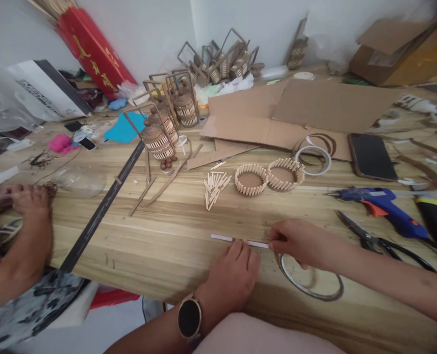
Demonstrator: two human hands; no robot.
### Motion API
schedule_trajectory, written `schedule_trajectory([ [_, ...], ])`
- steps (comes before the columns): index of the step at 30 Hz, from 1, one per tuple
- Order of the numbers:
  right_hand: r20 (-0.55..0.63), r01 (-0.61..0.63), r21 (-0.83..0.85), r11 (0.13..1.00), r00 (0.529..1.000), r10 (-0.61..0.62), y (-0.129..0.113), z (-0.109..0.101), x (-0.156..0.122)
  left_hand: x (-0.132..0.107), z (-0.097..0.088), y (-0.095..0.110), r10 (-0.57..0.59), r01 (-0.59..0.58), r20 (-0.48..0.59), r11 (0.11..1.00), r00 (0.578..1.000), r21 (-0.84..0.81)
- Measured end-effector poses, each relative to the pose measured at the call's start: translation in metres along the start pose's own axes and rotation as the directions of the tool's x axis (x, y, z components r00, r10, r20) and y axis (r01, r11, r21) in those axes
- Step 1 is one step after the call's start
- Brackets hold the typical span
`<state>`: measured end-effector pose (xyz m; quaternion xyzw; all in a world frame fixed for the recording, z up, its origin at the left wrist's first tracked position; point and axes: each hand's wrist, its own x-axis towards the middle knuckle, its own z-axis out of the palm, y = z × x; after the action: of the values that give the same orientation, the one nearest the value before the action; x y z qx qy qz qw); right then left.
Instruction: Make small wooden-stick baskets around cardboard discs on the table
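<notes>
My left hand (235, 273) lies on the wooden table (159, 231), fingers together, fingertips pressing a thin white strip of tape (222, 238). A watch sits on that wrist. My right hand (299, 242) pinches the strip's right end, fingers closed. Just under my right hand lies a roll of double-sided tape (310, 282), from which the strip seems to run.
Behind lie a pile of short wooden sticks (214, 187), two stick-rimmed rings (268, 178), another tape roll (313, 160), a phone (371, 156), cardboard sheets (296, 113), small bamboo lanterns (163, 130). A blue glue gun (384, 206) and scissors (369, 238) lie right. Another person's hand (22, 201) rests at left.
</notes>
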<state>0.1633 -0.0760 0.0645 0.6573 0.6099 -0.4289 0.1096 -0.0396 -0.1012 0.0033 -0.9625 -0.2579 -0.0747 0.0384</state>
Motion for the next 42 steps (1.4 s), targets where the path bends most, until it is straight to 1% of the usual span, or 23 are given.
schedule_trajectory([
  [6, 0.004, -0.018, -0.027, 0.999, 1.000, 0.018, 0.000, 0.001, 0.002, 0.001, -0.002, 0.001, 0.006, -0.006, 0.018, 0.999, 1.000, 0.041],
  [10, 0.017, 0.016, -0.044, 0.999, 1.000, -0.015, 0.004, 0.002, 0.008, 0.002, -0.004, 0.002, 0.017, -0.021, 0.085, 0.999, 0.996, 0.038],
  [12, 0.022, 0.023, -0.053, 0.998, 1.000, -0.022, 0.005, 0.003, 0.011, 0.003, -0.004, 0.002, 0.016, -0.020, 0.100, 0.999, 0.995, 0.037],
  [17, 0.006, 0.035, -0.059, 0.998, 0.999, -0.034, 0.008, 0.005, 0.014, 0.003, -0.002, 0.004, 0.014, -0.016, 0.042, 0.999, 0.999, 0.047],
  [19, 0.000, 0.040, -0.060, 0.997, 0.999, -0.041, 0.007, 0.005, 0.013, 0.003, 0.000, 0.004, 0.016, -0.018, 0.041, 0.999, 0.999, 0.050],
  [22, 0.001, 0.040, -0.068, 0.997, 0.999, -0.040, 0.006, 0.006, 0.014, 0.006, -0.003, 0.005, 0.009, -0.011, 0.077, 1.000, 0.997, 0.027],
  [24, 0.006, 0.035, -0.074, 0.997, 0.999, -0.035, 0.005, 0.005, 0.013, 0.010, -0.009, 0.003, 0.000, 0.003, 0.128, 1.000, 0.992, -0.021],
  [27, 0.000, 0.045, -0.068, 0.997, 0.999, -0.045, 0.003, 0.005, 0.010, 0.020, -0.022, -0.005, -0.026, 0.055, 0.222, 0.990, 0.975, -0.128],
  [29, -0.006, 0.063, -0.060, 0.996, 0.998, -0.063, 0.001, 0.004, 0.005, 0.029, -0.030, -0.012, -0.078, 0.124, 0.247, 0.976, 0.966, -0.177],
  [31, -0.037, 0.092, -0.060, 0.994, 0.995, -0.094, -0.001, 0.005, -0.001, 0.037, -0.035, -0.018, -0.115, 0.169, 0.241, 0.962, 0.964, -0.215],
  [33, -0.087, 0.117, -0.073, 0.990, 0.989, -0.123, -0.003, 0.005, -0.008, 0.044, -0.037, -0.024, -0.124, 0.190, 0.241, 0.942, 0.963, -0.276],
  [36, -0.134, 0.128, -0.113, 0.985, 0.981, -0.143, -0.007, 0.005, -0.014, 0.051, -0.038, -0.028, -0.105, 0.218, 0.292, 0.896, 0.951, -0.386],
  [39, -0.172, 0.127, -0.170, 0.977, 0.973, -0.156, -0.009, 0.005, -0.015, 0.056, -0.039, -0.028, -0.148, 0.319, 0.360, 0.817, 0.921, -0.481],
  [42, -0.220, 0.118, -0.248, 0.961, 0.960, -0.174, -0.011, 0.009, -0.017, 0.059, -0.038, -0.027, -0.203, 0.396, 0.387, 0.755, 0.899, -0.523],
])
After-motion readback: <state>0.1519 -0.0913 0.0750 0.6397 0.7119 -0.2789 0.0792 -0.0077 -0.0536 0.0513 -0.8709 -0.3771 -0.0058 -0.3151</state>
